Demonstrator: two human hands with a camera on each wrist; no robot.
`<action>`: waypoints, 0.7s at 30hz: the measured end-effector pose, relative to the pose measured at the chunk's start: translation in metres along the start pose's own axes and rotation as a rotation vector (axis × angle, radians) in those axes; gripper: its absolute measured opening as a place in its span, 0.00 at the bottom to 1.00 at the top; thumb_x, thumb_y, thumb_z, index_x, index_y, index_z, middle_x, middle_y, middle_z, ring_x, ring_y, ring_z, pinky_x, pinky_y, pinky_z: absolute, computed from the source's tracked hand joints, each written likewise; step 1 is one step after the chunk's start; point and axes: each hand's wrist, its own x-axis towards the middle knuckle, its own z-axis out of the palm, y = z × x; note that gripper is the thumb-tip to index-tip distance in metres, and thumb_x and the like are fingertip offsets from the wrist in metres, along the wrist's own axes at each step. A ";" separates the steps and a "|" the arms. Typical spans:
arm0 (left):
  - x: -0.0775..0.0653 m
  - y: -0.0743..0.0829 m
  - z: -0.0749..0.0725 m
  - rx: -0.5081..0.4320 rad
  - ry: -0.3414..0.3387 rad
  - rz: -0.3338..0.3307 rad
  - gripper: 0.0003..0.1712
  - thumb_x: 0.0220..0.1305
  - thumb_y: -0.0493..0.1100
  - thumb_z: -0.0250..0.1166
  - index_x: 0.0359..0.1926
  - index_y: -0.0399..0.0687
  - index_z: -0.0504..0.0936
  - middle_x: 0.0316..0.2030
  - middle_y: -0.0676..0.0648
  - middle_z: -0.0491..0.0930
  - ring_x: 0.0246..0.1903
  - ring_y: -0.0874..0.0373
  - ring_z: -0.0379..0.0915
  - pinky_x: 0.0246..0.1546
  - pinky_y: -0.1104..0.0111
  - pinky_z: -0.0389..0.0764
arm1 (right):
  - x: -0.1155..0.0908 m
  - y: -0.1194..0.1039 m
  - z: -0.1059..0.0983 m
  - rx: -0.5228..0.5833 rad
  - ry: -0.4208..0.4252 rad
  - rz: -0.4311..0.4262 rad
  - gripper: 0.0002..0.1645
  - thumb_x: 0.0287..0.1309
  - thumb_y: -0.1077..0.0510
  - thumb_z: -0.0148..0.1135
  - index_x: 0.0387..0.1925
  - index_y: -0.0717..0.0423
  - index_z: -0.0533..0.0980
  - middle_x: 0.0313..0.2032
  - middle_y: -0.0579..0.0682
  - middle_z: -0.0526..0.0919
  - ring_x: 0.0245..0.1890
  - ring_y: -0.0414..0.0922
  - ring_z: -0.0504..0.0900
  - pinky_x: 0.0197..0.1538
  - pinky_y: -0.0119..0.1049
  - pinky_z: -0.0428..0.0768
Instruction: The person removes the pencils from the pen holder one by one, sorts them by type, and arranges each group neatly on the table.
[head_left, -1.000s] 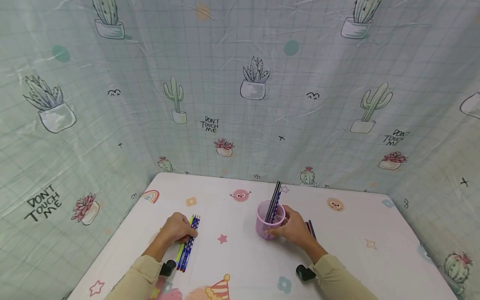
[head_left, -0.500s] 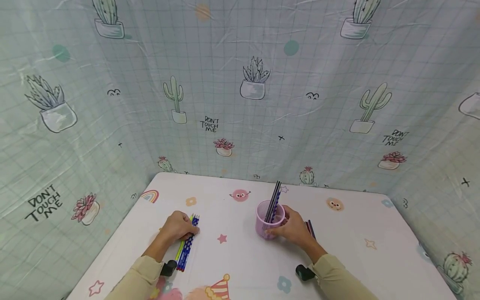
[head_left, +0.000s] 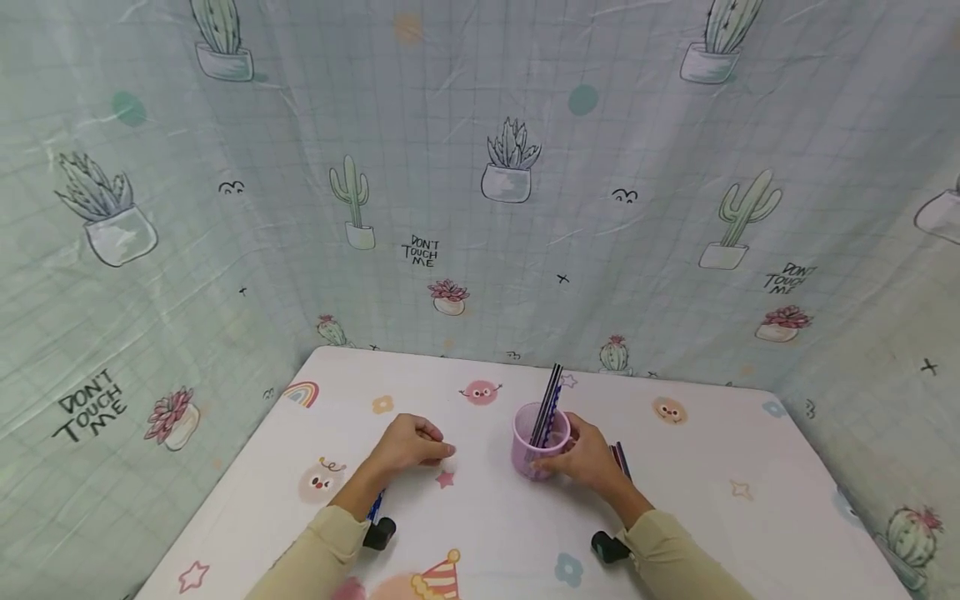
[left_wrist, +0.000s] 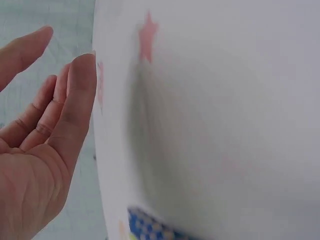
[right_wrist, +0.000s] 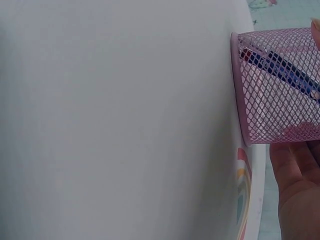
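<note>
My right hand [head_left: 588, 454] grips a pink mesh pencil cup [head_left: 525, 446], fingers curved round its side. Inside lean several pencils [head_left: 546, 408], some black with white stripes and some dark blue with a pattern; blue ones with a red end [right_wrist: 285, 72] show through the mesh in the right wrist view. My left hand [head_left: 408, 442] is over the table, left of the cup, over the pink star print. In the left wrist view its fingers [left_wrist: 75, 95] are loosely bent, thumb apart, holding nothing. Blue patterned pencils [head_left: 377, 504] lie behind the left wrist, mostly hidden by it.
A few dark pencils [head_left: 621, 458] lie right of the right hand, partly covered by it. The white table [head_left: 480, 517] has printed cartoon figures. Cactus-print cloth [head_left: 420, 125] rises along its back and sides.
My left hand has left the yellow-green and blue pencils, which stay on the table, and moved right toward the cup. The right hand and cup have stayed in place.
</note>
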 end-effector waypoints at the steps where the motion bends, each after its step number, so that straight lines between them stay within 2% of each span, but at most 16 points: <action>1: 0.001 0.003 0.005 -0.009 -0.017 0.012 0.18 0.55 0.44 0.81 0.37 0.38 0.82 0.30 0.45 0.86 0.29 0.58 0.85 0.36 0.66 0.88 | 0.000 -0.001 0.000 0.002 -0.003 0.004 0.58 0.34 0.57 0.90 0.69 0.60 0.72 0.62 0.59 0.83 0.64 0.59 0.81 0.67 0.54 0.80; 5: 0.006 0.016 0.026 -0.024 -0.069 0.059 0.22 0.56 0.48 0.81 0.43 0.38 0.83 0.35 0.45 0.87 0.34 0.58 0.86 0.41 0.64 0.89 | -0.002 -0.001 0.000 -0.011 -0.003 0.016 0.59 0.33 0.55 0.91 0.70 0.59 0.71 0.63 0.59 0.82 0.65 0.59 0.81 0.67 0.54 0.80; 8: 0.011 0.027 0.045 -0.042 -0.105 0.113 0.30 0.57 0.49 0.81 0.53 0.34 0.83 0.45 0.41 0.88 0.43 0.54 0.87 0.49 0.61 0.89 | -0.003 0.000 -0.001 -0.022 0.010 0.024 0.59 0.33 0.54 0.91 0.70 0.58 0.72 0.63 0.58 0.82 0.65 0.59 0.81 0.66 0.54 0.81; 11: 0.014 0.037 0.065 -0.080 -0.137 0.187 0.41 0.57 0.47 0.81 0.65 0.28 0.76 0.57 0.35 0.85 0.56 0.45 0.85 0.59 0.57 0.86 | -0.003 0.002 -0.002 -0.018 0.012 0.014 0.59 0.33 0.54 0.91 0.69 0.58 0.72 0.63 0.58 0.83 0.64 0.58 0.82 0.65 0.53 0.82; 14: 0.016 0.045 0.083 -0.136 -0.151 0.258 0.48 0.56 0.42 0.81 0.71 0.25 0.68 0.65 0.30 0.78 0.65 0.38 0.78 0.64 0.53 0.81 | -0.003 0.003 -0.001 -0.001 0.000 -0.008 0.57 0.36 0.55 0.90 0.69 0.59 0.72 0.62 0.59 0.83 0.63 0.57 0.83 0.64 0.51 0.83; 17: 0.018 0.050 0.098 -0.146 -0.140 0.322 0.51 0.54 0.43 0.82 0.73 0.27 0.67 0.67 0.32 0.77 0.66 0.39 0.78 0.65 0.53 0.81 | -0.003 0.004 -0.001 -0.004 -0.004 -0.027 0.53 0.40 0.55 0.88 0.69 0.60 0.72 0.61 0.59 0.83 0.62 0.57 0.83 0.63 0.50 0.84; 21: 0.019 0.050 0.107 -0.090 -0.105 0.378 0.52 0.52 0.48 0.83 0.73 0.34 0.70 0.63 0.38 0.82 0.60 0.47 0.82 0.61 0.58 0.84 | -0.003 0.003 0.001 -0.021 0.002 -0.027 0.51 0.44 0.54 0.86 0.69 0.60 0.72 0.61 0.59 0.84 0.62 0.57 0.83 0.63 0.51 0.83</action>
